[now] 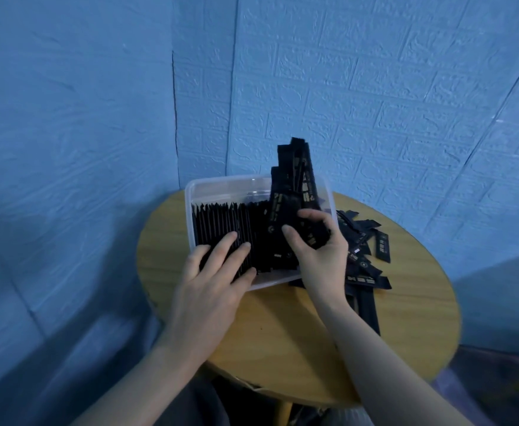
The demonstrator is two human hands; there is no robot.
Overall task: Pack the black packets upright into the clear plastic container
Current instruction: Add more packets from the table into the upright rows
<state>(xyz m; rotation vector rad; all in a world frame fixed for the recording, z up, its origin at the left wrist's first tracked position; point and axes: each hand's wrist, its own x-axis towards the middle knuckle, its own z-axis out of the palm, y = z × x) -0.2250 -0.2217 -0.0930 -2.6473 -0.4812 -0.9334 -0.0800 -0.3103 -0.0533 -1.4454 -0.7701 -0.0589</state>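
Now we pack black packets into the clear tub on our round wooden table.

Leftmost, our left hand [218, 272] lies flat, fingers straight, pressing on the row of upright packets [221, 224] filling the left of the clear plastic container [221, 186]. Beside it, our right hand [316, 244] grips a fanned bundle of packets [295, 186], standing tall over the container's right side. Farther right, loose packets [366, 256] lie heaped on the table [283, 333].
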